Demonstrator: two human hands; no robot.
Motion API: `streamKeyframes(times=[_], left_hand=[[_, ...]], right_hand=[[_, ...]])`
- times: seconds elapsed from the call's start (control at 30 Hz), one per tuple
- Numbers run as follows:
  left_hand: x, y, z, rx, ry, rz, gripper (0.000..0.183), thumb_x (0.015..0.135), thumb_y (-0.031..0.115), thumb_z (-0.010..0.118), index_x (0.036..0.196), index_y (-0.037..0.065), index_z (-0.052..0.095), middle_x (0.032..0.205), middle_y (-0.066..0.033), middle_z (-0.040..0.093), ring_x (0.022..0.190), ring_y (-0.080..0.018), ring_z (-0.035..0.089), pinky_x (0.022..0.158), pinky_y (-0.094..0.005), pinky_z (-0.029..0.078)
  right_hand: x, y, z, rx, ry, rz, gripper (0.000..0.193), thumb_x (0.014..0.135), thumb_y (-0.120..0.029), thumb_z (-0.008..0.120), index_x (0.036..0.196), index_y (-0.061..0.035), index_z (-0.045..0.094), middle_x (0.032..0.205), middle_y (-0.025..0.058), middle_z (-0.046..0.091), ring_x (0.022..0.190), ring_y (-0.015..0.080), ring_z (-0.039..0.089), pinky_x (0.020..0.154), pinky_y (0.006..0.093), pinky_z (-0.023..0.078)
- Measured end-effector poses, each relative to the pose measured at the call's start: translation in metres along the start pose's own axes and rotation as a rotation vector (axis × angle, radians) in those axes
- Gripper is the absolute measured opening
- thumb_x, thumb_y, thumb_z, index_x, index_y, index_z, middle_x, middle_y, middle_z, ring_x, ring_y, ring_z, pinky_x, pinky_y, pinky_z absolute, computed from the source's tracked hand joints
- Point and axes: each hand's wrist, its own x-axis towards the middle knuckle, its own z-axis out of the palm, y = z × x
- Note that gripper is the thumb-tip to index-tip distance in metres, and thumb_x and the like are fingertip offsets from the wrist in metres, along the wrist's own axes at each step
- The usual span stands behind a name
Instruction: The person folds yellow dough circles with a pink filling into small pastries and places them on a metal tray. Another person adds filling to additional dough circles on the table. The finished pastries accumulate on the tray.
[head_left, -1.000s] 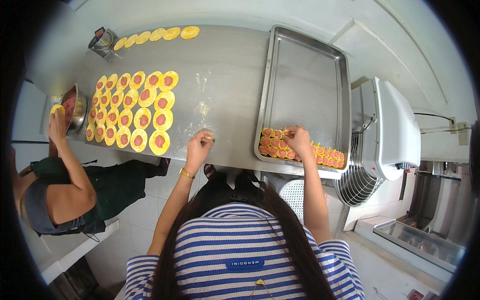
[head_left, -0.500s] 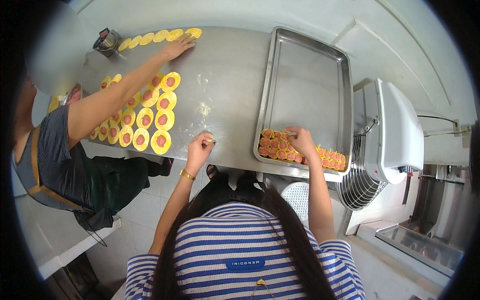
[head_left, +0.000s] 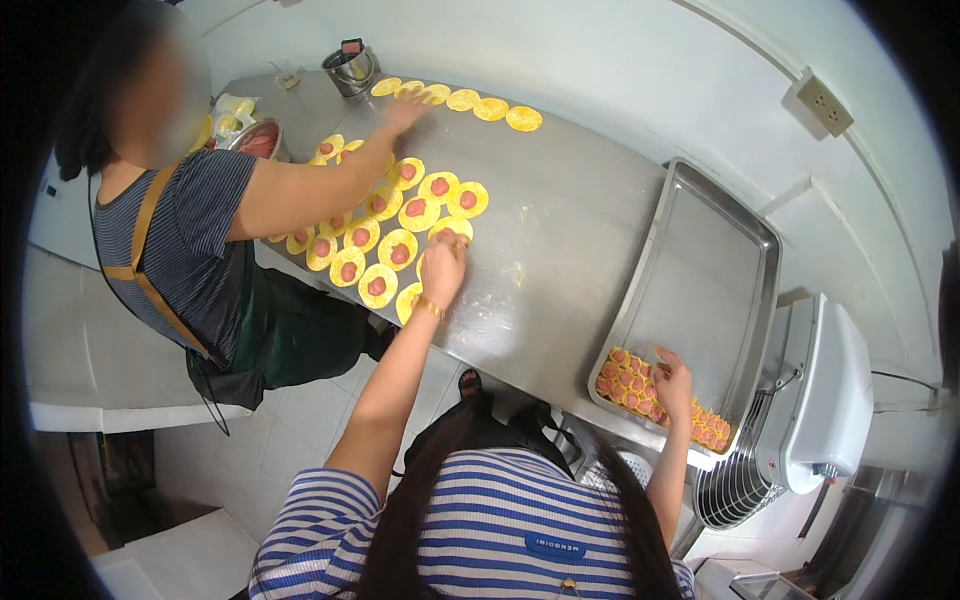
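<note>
My left hand [head_left: 443,272] reaches over the metal table to a round yellow wrapper [head_left: 457,228] with pink filling. Its fingers are bent together at the wrapper's near edge; whatever is in them is hidden. Over the near end of a large metal tray [head_left: 651,246], my right hand [head_left: 674,382] has its fingers apart and no visible load. Just beside it, packed rows of small open-topped yellow dumplings [head_left: 625,382] with pink filling line the tray's near side. Left of my left hand lie several more filled wrappers [head_left: 377,286] in rows.
Along the table's far edge runs a row of bare yellow wrappers [head_left: 490,109], with a co-worker's hand [head_left: 405,108] over it. A metal pail [head_left: 349,72] and a bowl of pink filling [head_left: 262,140] stand at the left. A white machine with a wire guard [head_left: 815,390] stands right of the tray.
My left hand has moved left and away from me onto the filled wrappers. My right hand has opened above the dumplings. The view has turned leftward; the co-worker's hand has shifted along the far row.
</note>
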Motion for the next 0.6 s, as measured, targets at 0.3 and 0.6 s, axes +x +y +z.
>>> streamKeyframes(times=[0.3, 0.6], left_hand=[[0.105, -0.034, 0.031, 0.404, -0.159, -0.235, 0.019, 0.078, 0.017, 0.063, 0.087, 0.002, 0.069, 0.093, -0.0196, 0.066, 0.091, -0.0326, 0.064, 0.075, -0.0428, 0.051], [0.105, -0.047, 0.053, 0.280, -0.047, -0.188, 0.022, 0.080, 0.016, 0.061, 0.088, -0.003, 0.068, 0.099, -0.0261, 0.062, 0.090, -0.0370, 0.064, 0.078, -0.0430, 0.051]], right_hand=[[-0.017, -0.070, -0.015, -0.024, 0.005, -0.041, 0.035, 0.075, 0.008, 0.053, 0.108, -0.0002, 0.065, 0.108, 0.0163, 0.064, 0.088, 0.0290, 0.064, 0.078, 0.0322, 0.051], [-0.015, -0.098, -0.003, -0.021, 0.000, -0.059, 0.033, 0.079, 0.009, 0.055, 0.110, 0.0015, 0.063, 0.112, 0.0147, 0.062, 0.095, 0.0242, 0.065, 0.083, 0.0299, 0.052]])
